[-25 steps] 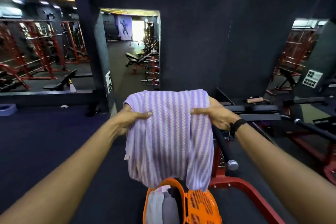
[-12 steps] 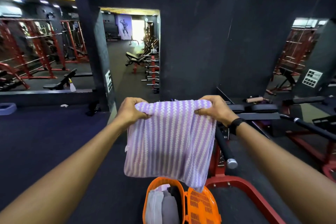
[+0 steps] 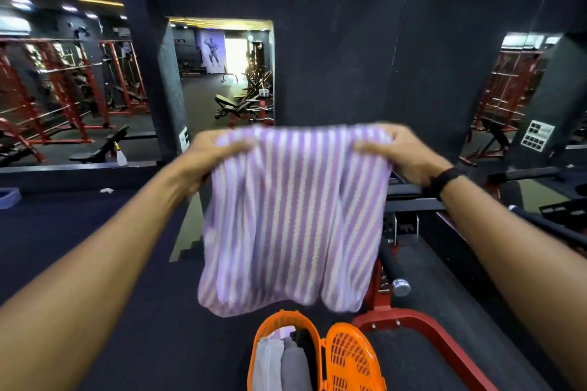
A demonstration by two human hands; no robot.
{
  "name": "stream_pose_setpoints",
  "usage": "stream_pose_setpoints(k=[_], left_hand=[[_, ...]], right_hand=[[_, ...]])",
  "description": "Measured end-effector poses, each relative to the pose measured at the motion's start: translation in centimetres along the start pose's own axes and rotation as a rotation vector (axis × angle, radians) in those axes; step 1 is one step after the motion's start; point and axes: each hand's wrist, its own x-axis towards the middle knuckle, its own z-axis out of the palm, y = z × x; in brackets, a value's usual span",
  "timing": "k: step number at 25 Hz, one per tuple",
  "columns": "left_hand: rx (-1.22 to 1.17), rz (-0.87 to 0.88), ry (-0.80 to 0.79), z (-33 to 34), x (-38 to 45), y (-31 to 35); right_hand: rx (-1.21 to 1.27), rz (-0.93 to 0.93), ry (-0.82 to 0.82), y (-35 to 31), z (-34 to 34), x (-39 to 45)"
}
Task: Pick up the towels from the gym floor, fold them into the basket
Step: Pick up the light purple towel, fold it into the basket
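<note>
Purple and white stripes mark the towel (image 3: 292,216), which hangs in the air in the middle of the view, held up by its top edge above the basket (image 3: 286,324). The left hand (image 3: 209,155) grips the top corner at about 10 o'clock of the cloth, and the right hand (image 3: 400,152) grips the corner at 2 o'clock — in both, the fingers curl over the edge and pinch the fabric, though motion blur hides the finer detail.

The towel looks already doubled, so I judge the folding of this one to be partly done; it is not yet in the basket. Another fold or two and the lowering are probably left.

The orange basket stands on the dark floor (image 3: 95,263) at 6 o'clock, directly under the towel, its lid (image 3: 352,359) open to the right. Inside stand some folded cloths (image 3: 279,362) — grey, pale and dark ones, side by side. Whether more towels lie on the floor I cannot tell.
</note>
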Motion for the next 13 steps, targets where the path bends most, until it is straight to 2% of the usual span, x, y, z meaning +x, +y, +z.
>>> stream_pose_setpoints(k=[1, 2, 4, 5, 9, 11, 13], left_hand=[[-0.205, -0.008, 0.013, -0.3, 0.1, 0.6], [-0.306, -0.055, -0.026, -0.4, -0.3, 0.5], [-0.313, -0.173, -0.165, 0.7, -2.2, -1.3], [-0.3, -0.239, -0.162, 1.3, -2.4, -2.6], [-0.426, -0.483, 0.151, 1.5, -1.4, -5.0], [-0.51, -0.456, 0.151, 0.8, -1.1, -5.3], [-0.383, -0.36, 0.085, 0.3, -1.5, -5.9]], right_hand=[[0.187, 0.019, 0.011, -0.6, -0.7, 0.4], [0.32, 0.072, -0.041, -0.7, -0.6, 0.2], [0.339, 0.21, -0.151, 1.2, 0.7, -1.1], [0.328, 0.255, -0.169, 2.2, 1.7, -1.5], [0.401, 0.373, -0.035, 4.8, 3.1, -1.4], [0.436, 0.388, -0.037, 5.1, 2.9, -1.4], [0.32, 0.37, -0.131, 5.5, 3.3, -1.8]])
